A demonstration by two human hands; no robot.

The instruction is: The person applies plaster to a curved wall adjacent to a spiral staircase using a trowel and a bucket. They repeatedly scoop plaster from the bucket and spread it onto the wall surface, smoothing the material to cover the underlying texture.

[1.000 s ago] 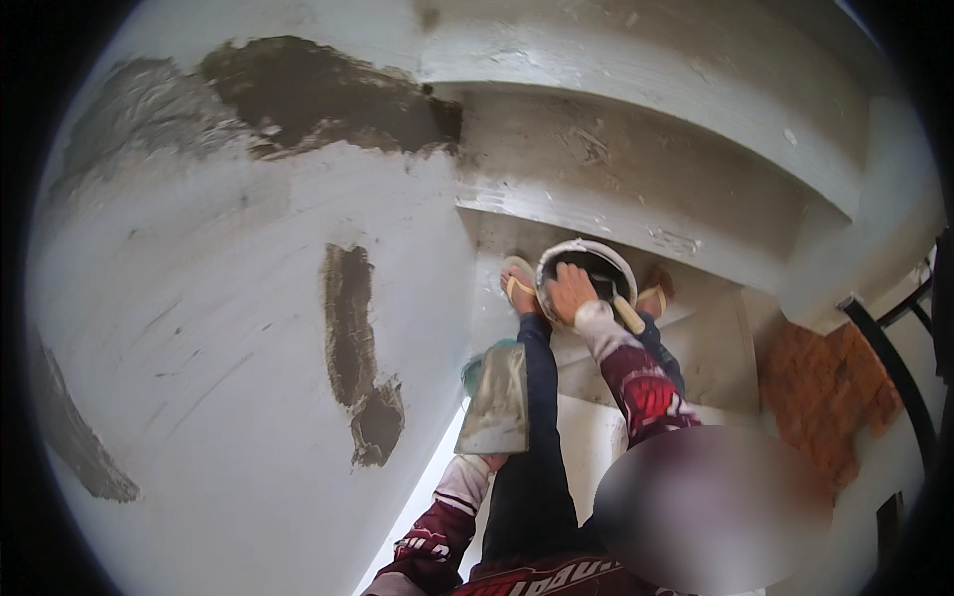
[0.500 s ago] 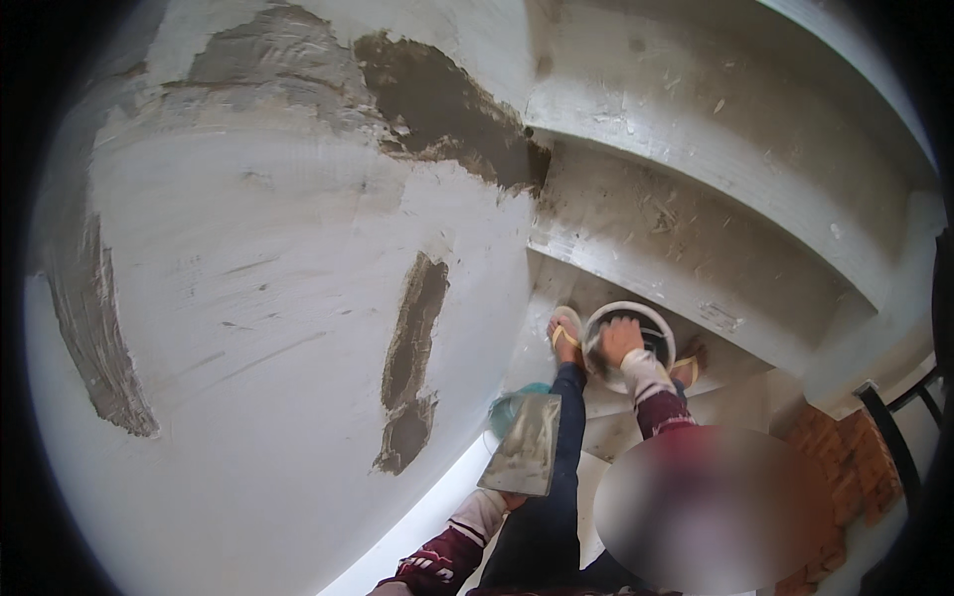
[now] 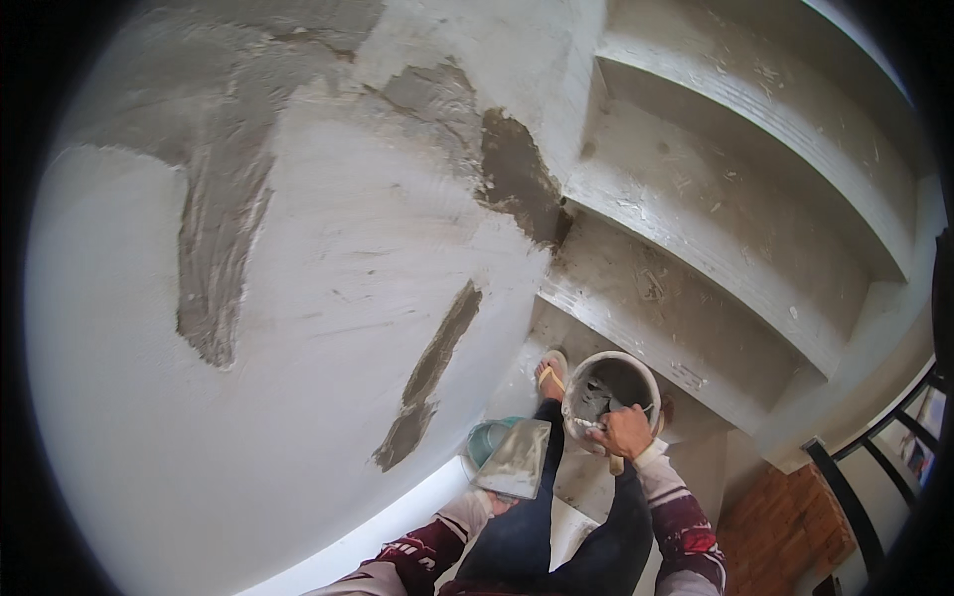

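Note:
My left hand (image 3: pixel 494 501) grips a smeared metal plate (image 3: pixel 515 457) from beneath, above a teal container (image 3: pixel 485 433) beside the wall. My right hand (image 3: pixel 626 433) is closed on a trowel with a pale handle (image 3: pixel 617 464) at the near rim of a round bucket (image 3: pixel 644 367). Dark grey mix (image 3: pixel 594 395) lies inside the bucket, and the hand partly hides the trowel. The bucket is between my sandalled feet (image 3: pixel 552 374).
The white wall (image 3: pixel 338 318) on my left has rough grey plaster patches (image 3: pixel 224 258). Curved, scuffed stairs (image 3: pixel 715 219) rise ahead and to the right. A black railing (image 3: pixel 843 502) and brick-coloured floor (image 3: pixel 765 526) are at the lower right.
The view has swung, so the stairs and bucket appear lower and further right. My right hand has shifted from inside the bucket to its near rim. The left still holds the plate.

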